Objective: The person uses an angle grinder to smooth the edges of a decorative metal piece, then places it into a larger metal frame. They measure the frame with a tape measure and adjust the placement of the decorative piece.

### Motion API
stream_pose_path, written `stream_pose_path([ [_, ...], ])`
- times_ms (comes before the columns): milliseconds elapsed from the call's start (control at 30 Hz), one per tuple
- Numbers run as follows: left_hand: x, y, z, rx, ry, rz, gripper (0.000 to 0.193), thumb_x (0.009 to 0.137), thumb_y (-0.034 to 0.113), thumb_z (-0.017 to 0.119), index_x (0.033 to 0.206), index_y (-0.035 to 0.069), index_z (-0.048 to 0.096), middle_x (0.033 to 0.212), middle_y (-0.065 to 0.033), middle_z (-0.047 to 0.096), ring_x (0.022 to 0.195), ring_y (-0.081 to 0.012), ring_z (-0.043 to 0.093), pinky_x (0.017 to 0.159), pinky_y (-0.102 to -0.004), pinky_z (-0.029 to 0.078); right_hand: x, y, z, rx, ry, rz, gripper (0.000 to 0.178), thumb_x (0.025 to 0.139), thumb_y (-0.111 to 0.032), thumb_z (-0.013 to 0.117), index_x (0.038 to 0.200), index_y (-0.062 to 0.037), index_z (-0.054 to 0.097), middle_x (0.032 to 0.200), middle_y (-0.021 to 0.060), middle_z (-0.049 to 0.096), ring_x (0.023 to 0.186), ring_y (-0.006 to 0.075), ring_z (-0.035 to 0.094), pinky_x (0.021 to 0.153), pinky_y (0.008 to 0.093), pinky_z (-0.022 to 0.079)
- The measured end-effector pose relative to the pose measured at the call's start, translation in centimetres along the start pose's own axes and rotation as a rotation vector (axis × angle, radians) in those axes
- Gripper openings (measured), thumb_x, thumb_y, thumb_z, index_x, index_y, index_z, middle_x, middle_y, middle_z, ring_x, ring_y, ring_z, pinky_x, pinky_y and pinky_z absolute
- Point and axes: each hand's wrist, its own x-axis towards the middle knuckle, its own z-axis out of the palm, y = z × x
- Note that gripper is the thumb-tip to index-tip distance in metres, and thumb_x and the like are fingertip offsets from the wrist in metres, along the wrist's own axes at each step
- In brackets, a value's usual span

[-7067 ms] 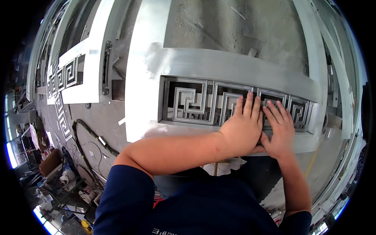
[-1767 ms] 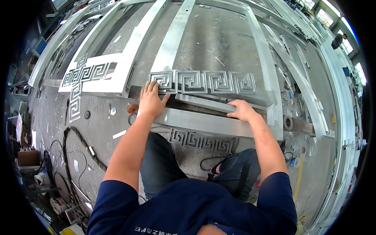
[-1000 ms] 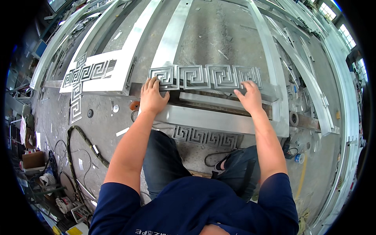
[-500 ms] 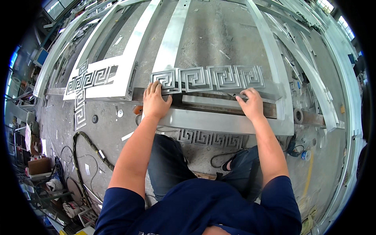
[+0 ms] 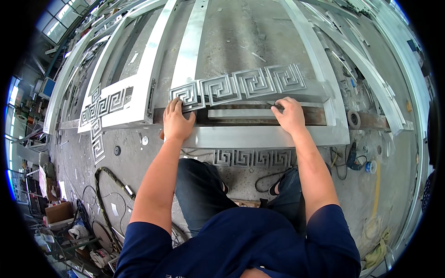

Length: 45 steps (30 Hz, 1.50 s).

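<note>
A silvery metal fretwork strip (image 5: 215, 89) of square spirals lies slanted across the far side of a metal frame (image 5: 259, 137), its right end farther from me. My left hand (image 5: 177, 123) grips the strip's near left corner, fingers over the top. Close to the frame's long opening is my right hand (image 5: 291, 116), apart from the strip. Its fingers are curled, with thumb and forefinger close around a small dark bit that I cannot make out. Inside the opening, a pale bar (image 5: 241, 113) runs lengthwise beside a brown, rusty-looking beam.
Another fretwork piece (image 5: 103, 105) rests on a white metal box section to the left, partly overhanging. A third strip (image 5: 252, 158) lies low by my knees. Long metal bars (image 5: 189, 46) stretch away. A power drill (image 5: 356, 157), cables and a hose (image 5: 107, 194) lie on the floor.
The fretwork strip has swung from nearly level to slanted, its right end moving away from me. My left hand keeps its corner; my right hand remains by the opening. The whole view has shifted slightly.
</note>
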Motion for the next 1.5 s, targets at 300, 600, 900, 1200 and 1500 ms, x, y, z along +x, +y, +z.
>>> stream_pose_path([
  [300,0.0,0.3,0.0,0.017,-0.003,-0.008,0.065,0.087,0.036,0.069,0.14,0.0,0.055,0.154,-0.0125,0.047,0.148,-0.0311,0.036,0.123,-0.043,0.028,1.0,0.5,-0.3,-0.008,-0.359,0.057,0.042,0.079,-0.035,0.082,0.11,-0.007,0.077,0.109,0.0142,0.071,0.109,0.0352,0.064,0.102,0.0445,0.047],
  [600,0.0,0.1,0.2,0.014,0.011,0.006,0.066,0.087,0.036,0.07,0.14,0.0,0.054,0.153,-0.0126,0.048,0.147,-0.0327,0.037,0.123,-0.0425,0.028,1.2,0.3,-0.5,0.039,-0.415,0.131,0.047,0.075,-0.03,0.087,0.114,-0.0067,0.075,0.113,0.018,0.071,0.11,0.0377,0.065,0.099,0.0442,0.051],
  [900,0.0,0.0,0.2,0.019,0.014,0.007,0.064,0.087,0.035,0.071,0.138,0.0,0.055,0.152,-0.0126,0.049,0.146,-0.0329,0.038,0.122,-0.0432,0.03,1.2,0.3,-0.4,0.036,-0.429,0.149,0.047,0.076,-0.03,0.086,0.116,-0.0083,0.075,0.111,0.0199,0.073,0.107,0.0378,0.068,0.096,0.043,0.053],
  [1200,0.0,0.0,0.3,0.024,0.027,0.015,0.063,0.086,0.034,0.071,0.137,0.0,0.056,0.151,-0.013,0.05,0.145,-0.0329,0.039,0.122,-0.043,0.03,1.2,0.6,-0.2,0.037,-0.417,0.142,0.046,0.076,-0.029,0.086,0.115,-0.0083,0.075,0.104,0.0203,0.074,0.103,0.0376,0.069,0.094,0.043,0.054],
  [1500,0.0,0.4,0.0,0.032,0.002,-0.006,0.064,0.087,0.035,0.069,0.139,0.001,0.055,0.153,-0.0123,0.049,0.147,-0.0314,0.037,0.123,-0.0419,0.029,1.2,0.5,-0.3,0.037,-0.421,0.147,0.046,0.075,-0.03,0.086,0.115,-0.0087,0.075,0.104,0.02,0.074,0.102,0.0371,0.069,0.093,0.0432,0.054],
])
